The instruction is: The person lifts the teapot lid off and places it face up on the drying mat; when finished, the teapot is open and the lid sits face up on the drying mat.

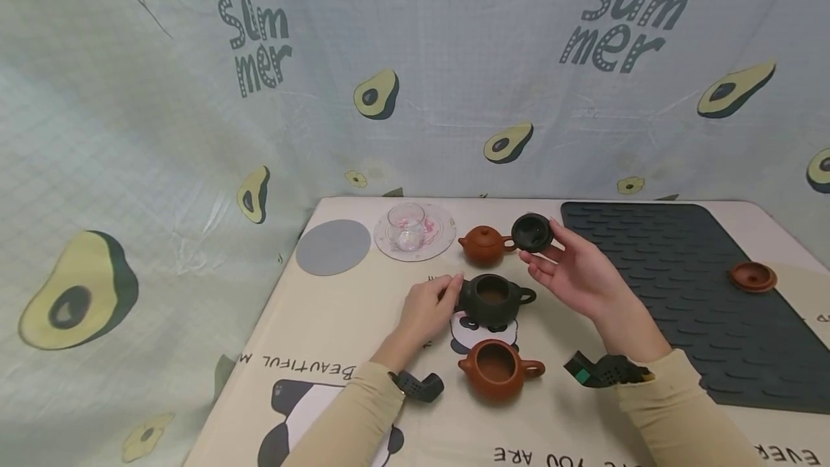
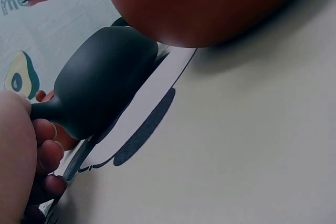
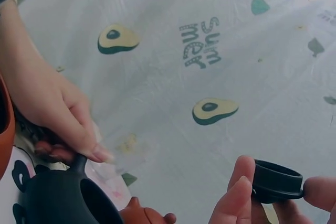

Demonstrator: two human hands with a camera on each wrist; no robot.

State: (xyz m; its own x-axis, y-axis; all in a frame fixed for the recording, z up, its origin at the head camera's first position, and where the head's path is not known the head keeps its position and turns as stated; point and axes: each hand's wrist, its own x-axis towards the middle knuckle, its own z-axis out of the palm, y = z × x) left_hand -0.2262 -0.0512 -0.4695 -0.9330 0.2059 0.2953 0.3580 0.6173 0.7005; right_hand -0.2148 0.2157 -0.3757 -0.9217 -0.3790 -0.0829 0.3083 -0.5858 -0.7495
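Note:
My left hand (image 1: 428, 308) pinches the spout of a black teapot (image 1: 491, 312), which stands lidless on the table. In the left wrist view, thumb and curled fingers (image 2: 51, 156) lie around that spout. My right hand (image 1: 577, 272) holds a black teapot lid (image 1: 532, 233) in the air, its hollow underside turned toward the head camera. The right wrist view has this lid (image 3: 277, 183) between thumb and fingers. Nearer me stands a reddish-brown teapot (image 1: 496, 373) without a lid. Behind the black one is a lidded reddish-brown teapot (image 1: 483, 246).
A clear glass (image 1: 407, 228) stands on a floral plate (image 1: 439, 243), beside a grey round mat (image 1: 333, 247). To the right lies a dark ridged mat (image 1: 655, 308), with a reddish-brown lid (image 1: 752, 277) upside down near its right edge. A patterned curtain (image 1: 441, 157) hangs behind.

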